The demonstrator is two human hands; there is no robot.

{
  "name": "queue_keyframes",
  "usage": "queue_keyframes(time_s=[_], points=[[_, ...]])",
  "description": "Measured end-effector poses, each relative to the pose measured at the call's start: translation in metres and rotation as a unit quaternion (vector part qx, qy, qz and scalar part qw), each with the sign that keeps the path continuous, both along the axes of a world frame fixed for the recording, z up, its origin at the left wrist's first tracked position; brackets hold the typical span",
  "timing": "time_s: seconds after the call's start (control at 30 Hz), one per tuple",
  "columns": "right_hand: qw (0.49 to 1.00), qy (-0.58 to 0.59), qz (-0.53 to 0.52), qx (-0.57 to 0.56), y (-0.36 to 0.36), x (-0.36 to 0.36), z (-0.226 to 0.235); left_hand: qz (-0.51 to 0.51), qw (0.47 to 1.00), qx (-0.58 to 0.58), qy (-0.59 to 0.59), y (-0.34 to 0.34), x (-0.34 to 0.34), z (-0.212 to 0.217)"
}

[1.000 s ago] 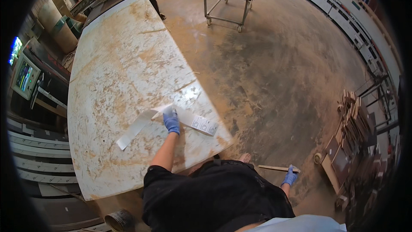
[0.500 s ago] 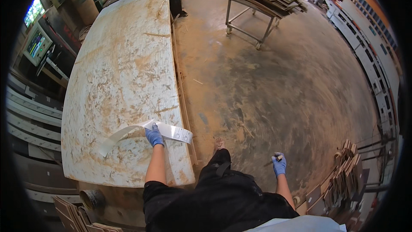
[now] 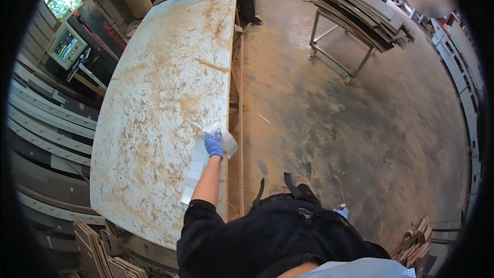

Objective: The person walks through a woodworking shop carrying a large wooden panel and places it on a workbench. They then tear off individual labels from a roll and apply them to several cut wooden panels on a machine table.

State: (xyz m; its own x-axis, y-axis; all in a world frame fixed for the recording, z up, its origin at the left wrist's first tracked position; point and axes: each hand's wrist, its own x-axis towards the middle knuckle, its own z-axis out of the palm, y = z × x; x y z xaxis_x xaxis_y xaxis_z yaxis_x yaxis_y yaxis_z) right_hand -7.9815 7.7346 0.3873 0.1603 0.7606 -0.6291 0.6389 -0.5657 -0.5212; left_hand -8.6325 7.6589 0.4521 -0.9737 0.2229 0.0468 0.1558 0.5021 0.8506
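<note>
My left hand (image 3: 213, 144), in a blue glove, is closed on a strip of white labels (image 3: 194, 171) above the right edge of a long, white, dust-smeared board (image 3: 164, 72). One end of the strip curls over beside my fingers; the rest trails back toward me. Low on the right, my gloved right hand (image 3: 343, 213) shows only in part past my dark clothing. The end of a small object (image 3: 341, 206) sticks out of it; its kind cannot be made out.
A wheeled metal cart (image 3: 334, 49) stacked with thin panels stands far right on the dusty floor. A control screen (image 3: 67, 46) is at the left, above shelved long strips (image 3: 51, 128). Upright board offcuts stand at lower left (image 3: 92, 249) and lower right (image 3: 414, 242).
The view has shifted, and I am turned further over the board. My left hand moved forward with the label strip, which now bends differently. My right hand dropped back, mostly behind my clothing.
</note>
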Motion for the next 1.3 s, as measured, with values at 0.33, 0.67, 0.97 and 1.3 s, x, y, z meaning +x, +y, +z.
queue_keyframes(time_s=[0.33, 0.67, 0.97, 1.3], points=[[0.998, -0.009, 0.065, 0.021, 0.302, -0.114, -0.039, 0.097, 0.994, -0.038, 0.032, 0.203, -0.127, 0.030], [0.927, -0.022, 0.362, 0.096, 0.556, -0.399, 0.064, 0.118, 0.974, -0.195, 0.014, 0.358, -0.278, 0.065], [0.903, 0.011, 0.405, 0.141, 0.680, -0.557, 0.030, 0.053, 0.946, -0.319, -0.008, 0.467, -0.444, 0.069], [0.972, 0.142, 0.186, 0.024, 0.793, -0.614, -0.004, -0.002, 0.924, -0.382, -0.007, 0.510, -0.519, 0.063]])
